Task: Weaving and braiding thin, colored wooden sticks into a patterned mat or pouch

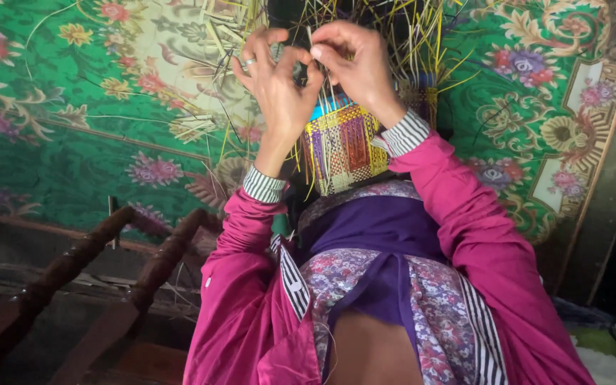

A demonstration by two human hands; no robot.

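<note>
Nearest the camera lies the person's own lap: a purple garment with a floral-printed cloth (422, 299) over it, edged in black-and-white stripes, and two bright pink sleeves (244, 306) with striped cuffs running up toward the hands. To the lower left, dark turned wooden legs of a piece of furniture (130, 264) slant across a dim, bare floor scattered with a few loose straws. Just beyond the lap, between the forearms, sits a partly woven basket piece (344, 146), its finished band checked in yellow, red, purple and blue, resting against the knees. From its upper edge a thick spray of unwoven yellow and green strips (393, 43) fans outward and away. The left hand (276, 78), a ring on one finger, has its thumb and fingertips drawn together, pinching thin strips just above the woven band; the right hand (354, 60) is close beside it, nearly touching, its fingers curled and pressed together on strips at the same spot. Farthest out, a green floral carpet (73, 121) with pink, purple and yellow blossoms and cream scrollwork spreads beneath everything, littered with stray strips. At the far right a dark wall edge borders the carpet.
</note>
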